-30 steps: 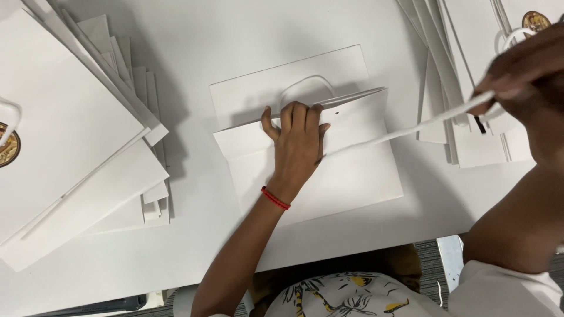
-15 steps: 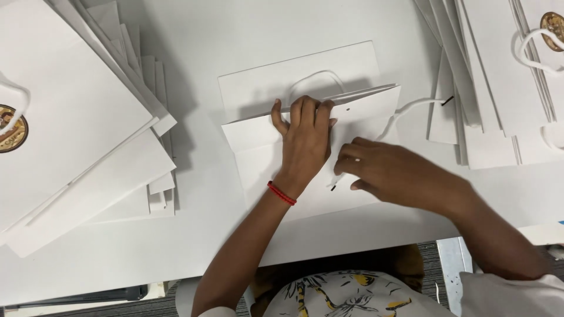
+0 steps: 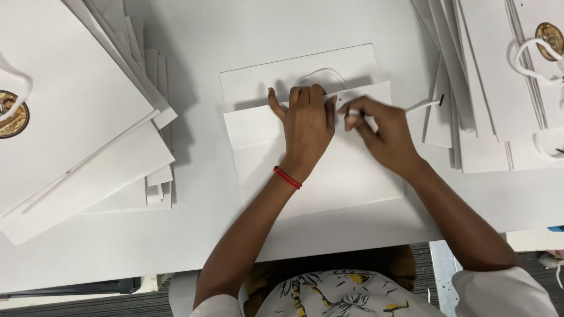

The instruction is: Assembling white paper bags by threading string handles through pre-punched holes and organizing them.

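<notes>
the left hand (image 3: 305,120) lies flat and spread, palm down, on the upper edge of a flat white paper bag (image 3: 317,170) at the centre of the frame. it grips nothing; it pins the bag's near panel against the white surface (image 3: 205,35). the right hand (image 3: 382,132) is nearly closed, thumb and forefinger pinched on the end of a white cord handle (image 3: 420,106), just right of the left fingertips at the bag's top edge.

procedure, as judged from this view:
- keep the left palm pressing close beside the cord end, so the panel does not lift or slide.
- hold the cord near its tip; a short grip gives a stiffer end to guide at the edge.
- leave the free length slack toward the right, so it does not drag.

the bag is plain white, folded flat, mouth toward the top of the frame. its far panel stands slightly higher than the near one, and a faint loop of cord shows against it above the left hand. the free cord runs right from the pinch and ends in a small dark tip. whether a hole lies under the fingers cannot be told.

a stack of flat white bags with a round gold-brown emblem (image 3: 76,117) fills the left of the frame; a similar stack with cord handles (image 3: 499,82) lies at upper right.
</notes>
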